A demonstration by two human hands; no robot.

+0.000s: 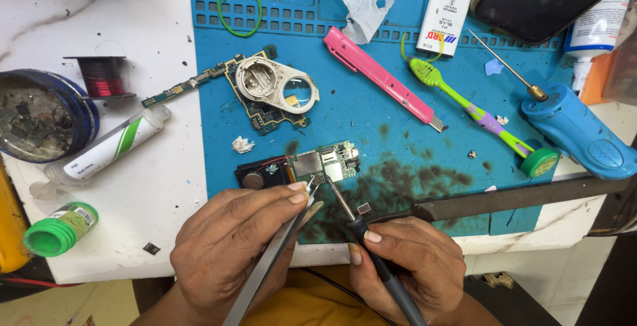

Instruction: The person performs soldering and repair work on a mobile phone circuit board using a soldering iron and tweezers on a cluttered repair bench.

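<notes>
Honestly, the risky bit is the soldering iron [371, 246], gripped tight in the right hand [411, 266]: its tip sits right on the small circuit board [325, 162], near the front edge of the blue mat [371, 120]. The left hand [232, 240] pinches tweezers [279, 253] shut at the same spot. A slip could lift a pad or scorch the black speaker module [259, 175] touching the board. Open room lies behind the board; the metal file [517, 196] crowds the right.
</notes>
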